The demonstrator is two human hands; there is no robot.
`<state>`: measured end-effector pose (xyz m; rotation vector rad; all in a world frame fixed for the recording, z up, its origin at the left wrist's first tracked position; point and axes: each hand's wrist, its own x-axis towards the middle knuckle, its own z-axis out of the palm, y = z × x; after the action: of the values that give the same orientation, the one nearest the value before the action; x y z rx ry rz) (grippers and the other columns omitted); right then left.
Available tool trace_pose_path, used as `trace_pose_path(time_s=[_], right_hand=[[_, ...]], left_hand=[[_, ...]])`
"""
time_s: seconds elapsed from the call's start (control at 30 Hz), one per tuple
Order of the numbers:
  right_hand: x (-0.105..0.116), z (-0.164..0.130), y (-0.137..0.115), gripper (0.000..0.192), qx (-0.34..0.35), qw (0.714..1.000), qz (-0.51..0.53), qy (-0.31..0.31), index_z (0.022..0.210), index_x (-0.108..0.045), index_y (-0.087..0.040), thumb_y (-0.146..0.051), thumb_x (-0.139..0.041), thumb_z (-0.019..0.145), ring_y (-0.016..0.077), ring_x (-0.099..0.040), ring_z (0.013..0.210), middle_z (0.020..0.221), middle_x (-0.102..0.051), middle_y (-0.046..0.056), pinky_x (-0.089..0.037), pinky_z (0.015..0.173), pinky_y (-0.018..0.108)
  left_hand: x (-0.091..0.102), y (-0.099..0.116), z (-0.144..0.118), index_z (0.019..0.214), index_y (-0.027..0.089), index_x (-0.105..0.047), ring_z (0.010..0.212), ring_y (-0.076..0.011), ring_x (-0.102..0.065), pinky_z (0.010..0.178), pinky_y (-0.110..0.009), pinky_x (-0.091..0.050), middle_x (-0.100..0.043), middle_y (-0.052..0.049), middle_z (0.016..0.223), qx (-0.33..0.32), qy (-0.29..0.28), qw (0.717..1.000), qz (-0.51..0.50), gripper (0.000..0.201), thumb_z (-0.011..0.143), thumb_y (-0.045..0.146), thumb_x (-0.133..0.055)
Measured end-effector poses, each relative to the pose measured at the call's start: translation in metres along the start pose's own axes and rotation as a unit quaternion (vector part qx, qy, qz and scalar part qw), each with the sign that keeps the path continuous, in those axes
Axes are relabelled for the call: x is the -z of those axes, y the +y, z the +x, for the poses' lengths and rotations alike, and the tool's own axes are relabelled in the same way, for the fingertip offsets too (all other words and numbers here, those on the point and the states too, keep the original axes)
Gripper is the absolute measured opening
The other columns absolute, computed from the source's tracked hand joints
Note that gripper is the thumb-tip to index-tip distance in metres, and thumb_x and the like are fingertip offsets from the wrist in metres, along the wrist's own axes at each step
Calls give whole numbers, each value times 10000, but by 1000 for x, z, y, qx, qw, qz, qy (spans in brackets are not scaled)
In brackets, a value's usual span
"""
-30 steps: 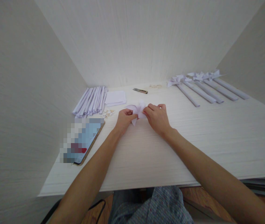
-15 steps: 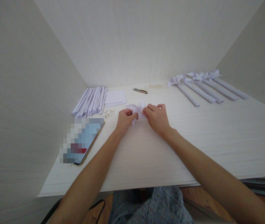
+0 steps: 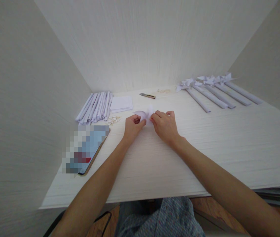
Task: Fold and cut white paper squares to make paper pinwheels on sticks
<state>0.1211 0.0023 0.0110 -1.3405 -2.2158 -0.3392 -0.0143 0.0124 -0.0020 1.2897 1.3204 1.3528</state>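
Observation:
Between my two hands is a piece of white paper (image 3: 143, 115) with curled, folded flaps, held just above the table. My left hand (image 3: 133, 127) pinches its left side between thumb and fingers. On the other side, my right hand (image 3: 165, 125) grips the paper with its fingertips closed near the middle. One flap stands up between the hands; the fingers hide part of the paper. Beyond my left hand lies a stack of white paper squares (image 3: 121, 103). A pair of thread snips (image 3: 147, 95) rests farther back.
Rolled paper tubes (image 3: 97, 107) are piled at the back left. Small pale scraps (image 3: 114, 120) lie near them, and more bits (image 3: 163, 91) by the back wall. A phone (image 3: 90, 148) lies at left. Several paper pinwheels on tubes (image 3: 211, 93) line the back right. Walls enclose the table (image 3: 228, 148).
The lower flap of the paper that hung beside my left thumb no longer shows. My hands have hardly moved and both still hold the paper.

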Motion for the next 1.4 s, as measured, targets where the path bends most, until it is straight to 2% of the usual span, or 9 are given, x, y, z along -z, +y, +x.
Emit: trace_pose_path(time_s=[0.17,0.6,1.4], right_hand=[[-1,0,0,245,1,1000,2,-8,791,-597,-171,-206,-376,890,170,-515,718,766,-623,49,-192,677,320],[-4,-1,-4,235,-22,1000,6,-3,783,-580,-165,-212,-376,890,172,-498,686,779,-632,54,-194,667,311],[-8,-1,-5,227,-34,999,31,-5,767,-591,-157,-223,-410,885,169,-516,675,774,-643,59,-217,643,296]], left_hand=[[0,2,-1,521,159,-504,513,-81,-496,529,-203,-382,-529,47,517,-14,-9,1000,13,107,552,197,-599],[0,3,0,531,152,-526,516,-79,-486,534,-205,-385,-530,48,519,-39,9,999,30,74,564,191,-579],[-1,6,-2,518,158,-543,494,-83,-513,545,-216,-440,-564,42,512,-49,19,998,31,50,555,154,-576]])
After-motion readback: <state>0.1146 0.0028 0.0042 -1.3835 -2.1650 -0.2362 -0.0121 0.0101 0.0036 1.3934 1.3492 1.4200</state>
